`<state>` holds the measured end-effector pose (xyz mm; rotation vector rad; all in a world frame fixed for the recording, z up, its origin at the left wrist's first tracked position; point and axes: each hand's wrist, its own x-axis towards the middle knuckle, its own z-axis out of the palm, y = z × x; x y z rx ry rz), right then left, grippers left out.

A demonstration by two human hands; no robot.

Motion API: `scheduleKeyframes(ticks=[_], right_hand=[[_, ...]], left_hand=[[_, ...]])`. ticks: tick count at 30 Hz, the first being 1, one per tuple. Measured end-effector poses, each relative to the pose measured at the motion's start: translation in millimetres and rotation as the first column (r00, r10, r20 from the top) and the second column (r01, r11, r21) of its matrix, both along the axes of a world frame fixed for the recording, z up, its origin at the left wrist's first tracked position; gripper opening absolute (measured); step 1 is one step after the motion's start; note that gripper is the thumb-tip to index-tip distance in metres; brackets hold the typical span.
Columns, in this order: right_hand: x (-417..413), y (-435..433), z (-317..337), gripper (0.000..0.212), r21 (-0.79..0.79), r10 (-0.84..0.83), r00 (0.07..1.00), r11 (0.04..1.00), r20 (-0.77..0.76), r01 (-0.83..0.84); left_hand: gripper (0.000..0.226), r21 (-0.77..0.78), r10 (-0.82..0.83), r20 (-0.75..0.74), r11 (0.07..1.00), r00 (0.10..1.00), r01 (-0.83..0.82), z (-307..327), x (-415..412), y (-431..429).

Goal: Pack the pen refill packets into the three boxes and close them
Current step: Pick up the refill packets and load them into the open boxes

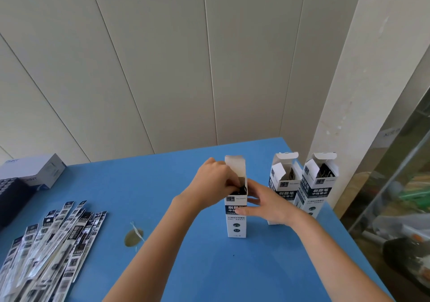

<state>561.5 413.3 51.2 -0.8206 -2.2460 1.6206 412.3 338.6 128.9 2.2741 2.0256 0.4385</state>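
Three tall white-and-black boxes stand upright on the blue table with their top flaps up. The nearest box (236, 222) is in the middle. My left hand (213, 180) is at its open mouth, fingers pinched on dark packets that sit inside. My right hand (267, 205) wraps the box's right side and holds it steady. Two more open boxes (282, 180) (318, 180) stand to the right, dark packets showing inside each. A fanned pile of several pen refill packets (50, 248) lies at the table's left front.
A white carton (37, 169) and a dark keyboard-like object (11, 197) sit at the far left. A brownish stain (133, 237) marks the table (197, 266). The table's right edge runs just beyond the two boxes, with clutter on the floor below.
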Motion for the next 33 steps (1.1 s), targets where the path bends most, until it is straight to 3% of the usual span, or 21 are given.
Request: scheduleKeyframes(ticks=[5, 11, 13, 17, 19, 21, 24, 28, 33], right_hand=[[1, 1, 0, 0.055, 0.0, 0.008, 1.0, 1.0, 0.003, -0.008], [-1, 1, 4, 0.052, -0.031, 0.03, 0.999, 0.999, -0.011, -0.03], [-2, 1, 4, 0.052, -0.033, 0.042, 0.999, 0.999, -0.011, -0.042], [1, 0, -1, 0.061, -0.04, 0.038, 0.999, 0.998, -0.021, -0.039], [2, -3, -5, 0.064, -0.034, 0.03, 0.999, 0.999, -0.016, -0.03], [2, -6, -9, 0.063, -0.019, 0.009, 1.0, 1.0, -0.008, -0.009], [6, -12, -15, 0.067, 0.007, -0.046, 0.999, 0.999, 0.029, 0.045], [19, -26, -33, 0.071, 0.1, -0.15, 0.979, 0.986, 0.137, 0.137], [42, -58, -59, 0.042, 0.116, -0.274, 0.924, 0.961, 0.266, 0.251]], left_hand=[[0.013, 0.118, 0.033, -0.049, 0.993, 0.998, -0.027, 7, -7, -5], [0.022, 0.012, 0.072, -0.24, 0.997, 0.968, -0.071, 5, 0, 0], [0.02, 0.019, 0.076, -0.24, 0.997, 0.968, -0.074, 5, 0, -1], [0.017, 0.145, 0.095, 0.14, 0.983, 0.986, -0.116, 4, -9, -19], [0.019, 0.236, 0.154, 0.314, 0.943, 0.937, -0.234, 0, -11, -34], [0.026, 0.254, 0.263, 0.379, 0.892, 0.887, -0.373, -11, -14, -48], [0.029, 0.155, 0.437, 0.27, 0.86, 0.858, -0.487, -36, -19, -65], [0.029, -0.007, 0.531, 0.097, 0.846, 0.842, -0.533, -76, -18, -85], [0.03, -0.132, 0.574, 0.028, 0.813, 0.818, -0.567, -111, -12, -122]])
